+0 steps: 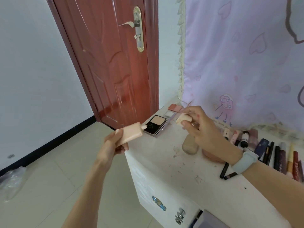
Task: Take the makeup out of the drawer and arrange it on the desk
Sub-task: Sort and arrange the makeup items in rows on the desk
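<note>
My left hand (113, 143) grips a pale pink foundation bottle (131, 134) by its base, nozzle pointing right, just off the desk's left corner. My right hand (200, 127) holds the bottle's beige cap (183, 120) above the white desk (164, 155), a short gap from the nozzle. On the desk lie an open black powder compact (156, 125), a pink blush palette (175, 107), a beige puff (190, 146), a pink round compact (212, 156) partly hidden by my wrist, and a row of tubes and pencils (279, 155) at the right.
A red-brown door (111, 63) stands behind the desk's left end. A lilac curtain (246, 55) hangs along the back. The desk front carries drawer knobs (158, 203); a drawer (207, 218) at the bottom looks partly pulled out. Tiled floor (57, 170) lies to the left.
</note>
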Available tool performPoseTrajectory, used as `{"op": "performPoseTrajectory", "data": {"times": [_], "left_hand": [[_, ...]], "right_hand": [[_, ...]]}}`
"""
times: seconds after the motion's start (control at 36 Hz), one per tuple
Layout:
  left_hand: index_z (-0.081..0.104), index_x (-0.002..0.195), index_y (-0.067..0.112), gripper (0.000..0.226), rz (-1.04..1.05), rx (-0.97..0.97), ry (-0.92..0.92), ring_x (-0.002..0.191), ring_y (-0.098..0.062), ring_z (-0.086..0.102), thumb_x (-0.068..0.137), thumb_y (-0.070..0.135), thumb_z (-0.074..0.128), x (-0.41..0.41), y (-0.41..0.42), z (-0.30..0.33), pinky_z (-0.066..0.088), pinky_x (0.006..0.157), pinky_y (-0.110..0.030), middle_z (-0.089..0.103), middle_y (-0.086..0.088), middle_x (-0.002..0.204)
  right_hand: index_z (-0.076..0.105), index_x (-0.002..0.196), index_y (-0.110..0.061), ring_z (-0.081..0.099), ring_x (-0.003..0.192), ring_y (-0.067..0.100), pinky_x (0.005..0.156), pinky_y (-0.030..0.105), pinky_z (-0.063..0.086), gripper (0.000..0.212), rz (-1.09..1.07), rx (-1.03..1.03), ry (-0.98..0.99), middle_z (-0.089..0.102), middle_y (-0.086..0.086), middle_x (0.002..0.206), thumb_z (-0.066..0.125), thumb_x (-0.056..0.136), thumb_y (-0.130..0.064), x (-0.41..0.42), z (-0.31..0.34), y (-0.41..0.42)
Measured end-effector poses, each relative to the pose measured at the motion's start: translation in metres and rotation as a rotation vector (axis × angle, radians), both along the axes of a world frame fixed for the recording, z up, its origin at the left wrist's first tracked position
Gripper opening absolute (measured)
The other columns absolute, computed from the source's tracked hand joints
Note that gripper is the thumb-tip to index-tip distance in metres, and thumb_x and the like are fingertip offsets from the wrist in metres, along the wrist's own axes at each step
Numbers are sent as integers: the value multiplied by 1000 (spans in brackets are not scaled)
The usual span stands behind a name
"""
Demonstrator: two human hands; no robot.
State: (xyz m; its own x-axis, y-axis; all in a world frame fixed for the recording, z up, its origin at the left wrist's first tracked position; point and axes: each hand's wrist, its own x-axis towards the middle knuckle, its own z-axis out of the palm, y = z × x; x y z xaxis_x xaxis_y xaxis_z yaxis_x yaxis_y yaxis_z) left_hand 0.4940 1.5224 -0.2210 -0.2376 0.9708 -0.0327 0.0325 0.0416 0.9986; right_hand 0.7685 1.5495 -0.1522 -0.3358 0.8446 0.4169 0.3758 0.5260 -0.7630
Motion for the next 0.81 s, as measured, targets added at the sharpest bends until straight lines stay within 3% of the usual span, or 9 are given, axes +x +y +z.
{"op": "performPoseTrajectory", "data": {"times": [0.08, 0.14, 0.19, 0.25, 0.33, 0.42, 0.5, 0.69, 0.81], "left_hand": [[59, 84, 14, 26, 81, -100, 143, 51, -14, 47, 98, 28, 42, -14, 8, -9, 37, 57, -27, 62, -5, 58], [55, 75, 16, 27, 57, -184, 247, 52, -14, 42, 97, 26, 45, -19, 15, -12, 33, 55, -25, 52, -3, 58], [49, 66, 19, 32, 12, -235, 329, 53, -14, 34, 97, 24, 46, -21, 22, -14, 27, 53, -23, 41, 0, 59], [48, 63, 21, 35, -34, -246, 388, 54, -13, 32, 98, 25, 45, -21, 31, -12, 26, 53, -24, 39, 1, 60], [55, 74, 12, 30, -51, -248, 481, 62, -13, 41, 97, 29, 46, -17, 44, -9, 30, 57, -25, 46, 1, 70], [60, 94, 9, 24, 18, -219, 574, 82, -17, 50, 94, 31, 52, -13, 58, -12, 36, 68, -26, 54, 0, 88], [61, 96, 16, 19, 123, -214, 626, 90, -20, 54, 90, 33, 54, -10, 66, -19, 39, 75, -29, 58, 2, 93], [63, 106, 20, 31, 217, -185, 675, 90, -18, 51, 88, 42, 53, -1, 64, -33, 37, 79, -27, 53, -6, 115], [62, 102, 23, 17, 233, -33, 608, 97, -17, 53, 91, 34, 53, 1, 53, -34, 35, 81, -25, 55, -3, 117]], "right_hand": [[50, 106, -19, 53, 73, -5, 66, 7, 38, 15, -13, -118, -116, 62, -6, 97, 54, 92, -16, -1, -11, 0], [54, 102, -21, 53, 74, -3, 67, 9, 39, 11, 9, -218, -171, 61, -12, 93, 54, 91, -19, -6, -21, -2], [57, 89, -25, 57, 70, 1, 73, 19, 44, 6, 2, -246, -191, 63, -11, 83, 55, 89, -19, -16, -31, -5], [55, 77, -30, 64, 68, 8, 78, 32, 50, 15, -38, -229, -221, 66, -3, 74, 56, 86, -18, -27, -41, -6], [56, 92, -25, 68, 71, 13, 72, 33, 56, 11, -65, -296, -157, 63, -1, 82, 55, 88, -15, -42, -54, -3], [55, 112, -17, 63, 87, 17, 83, 32, 50, 24, -71, -294, -171, 55, 0, 101, 51, 89, -13, -52, -70, 2], [58, 108, -18, 53, 90, 9, 76, 17, 38, 21, -87, -204, -220, 53, -7, 103, 50, 89, -13, -57, -83, 3], [58, 106, -21, 45, 87, 8, 69, 17, 32, 17, -76, -101, -305, 48, -7, 104, 52, 91, -17, -65, -93, 3], [57, 113, -18, 49, 83, 12, 73, 22, 39, 22, -87, -93, -300, 48, -2, 109, 50, 92, -14, -73, -93, 0]]}}
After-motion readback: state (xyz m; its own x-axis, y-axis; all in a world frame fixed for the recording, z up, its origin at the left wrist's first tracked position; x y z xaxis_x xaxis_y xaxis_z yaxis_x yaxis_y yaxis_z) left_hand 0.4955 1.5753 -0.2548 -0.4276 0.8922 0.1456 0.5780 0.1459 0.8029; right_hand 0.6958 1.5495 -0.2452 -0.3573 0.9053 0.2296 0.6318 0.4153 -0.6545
